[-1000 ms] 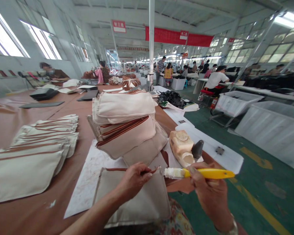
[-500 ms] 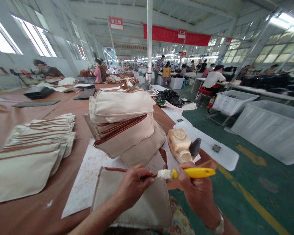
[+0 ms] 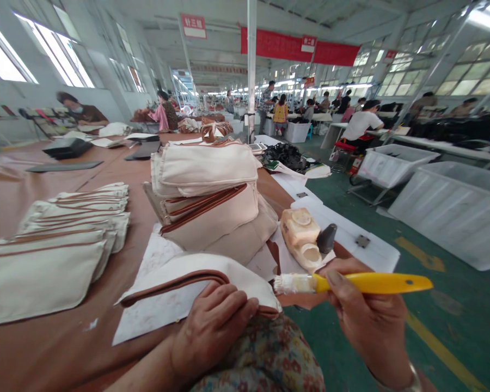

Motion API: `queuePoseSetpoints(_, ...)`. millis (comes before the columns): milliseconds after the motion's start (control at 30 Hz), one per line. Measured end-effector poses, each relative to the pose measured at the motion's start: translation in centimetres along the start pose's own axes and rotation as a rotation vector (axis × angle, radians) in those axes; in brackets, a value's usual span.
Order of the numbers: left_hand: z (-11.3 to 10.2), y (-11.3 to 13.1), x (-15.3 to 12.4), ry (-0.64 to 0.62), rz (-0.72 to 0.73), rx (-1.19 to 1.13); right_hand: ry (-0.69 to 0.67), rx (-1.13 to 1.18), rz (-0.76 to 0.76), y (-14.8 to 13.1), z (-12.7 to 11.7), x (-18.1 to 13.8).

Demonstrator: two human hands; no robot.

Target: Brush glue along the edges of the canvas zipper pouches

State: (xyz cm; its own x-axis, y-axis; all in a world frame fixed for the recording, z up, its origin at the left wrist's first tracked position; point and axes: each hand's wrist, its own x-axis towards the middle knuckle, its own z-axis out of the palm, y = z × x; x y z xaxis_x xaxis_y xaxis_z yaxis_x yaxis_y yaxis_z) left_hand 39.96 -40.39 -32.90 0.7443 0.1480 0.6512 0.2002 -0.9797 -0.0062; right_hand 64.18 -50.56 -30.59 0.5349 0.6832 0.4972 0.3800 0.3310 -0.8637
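My left hand is closed on the near edge of a cream fabric pouch piece, which bows upward over the table edge, its brown trim facing me. In my right hand is a yellow-handled paintbrush, held level with its white-coated bristles pointing left. The bristle tip is close to the right end of the piece; whether it touches cannot be made out. Just beyond the brush stand a stained, cream-coloured plastic container and a dark cone-shaped nozzle.
A tall stack of cream pouches rises behind the piece. More brown-trimmed pouches lie overlapped at left on the brown-covered table. White paper lies under the work. Large white bins and several seated people are farther right.
The pouch piece has gone from lying flat to bowed, with its trimmed edge now toward me. My left hand has shifted its grip lower, and the brush has moved right, away from that hand.
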Motion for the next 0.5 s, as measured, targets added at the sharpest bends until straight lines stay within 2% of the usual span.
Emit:
queuePoseSetpoints(100, -0.4, -0.1, 0.1, 0.014, 0.032, 0.017, -0.196, -0.047, -0.139, -0.8, 0.2, -1.4)
queuePoseSetpoints(200, -0.8, -0.1, -0.1, -0.002, 0.032, 0.040, -0.374, -0.132, -0.233, -1.5, -0.8, -2.0)
queuePoseSetpoints(267, -0.9, -0.1, -0.4, -0.003, 0.032, 0.041, -0.357, -0.164, -0.271, -2.0, -1.6, -1.8)
queuePoseSetpoints(400, -1.0, -0.1, -0.7, 0.028, 0.020, 0.031, -0.167, -0.104, -0.264, -2.4, -1.3, -1.4)
queuePoseSetpoints(500, -1.6, 0.0, -0.6, 0.046, -0.050, 0.029, -0.214, -0.080, -0.222, -2.5, 0.1, -2.8)
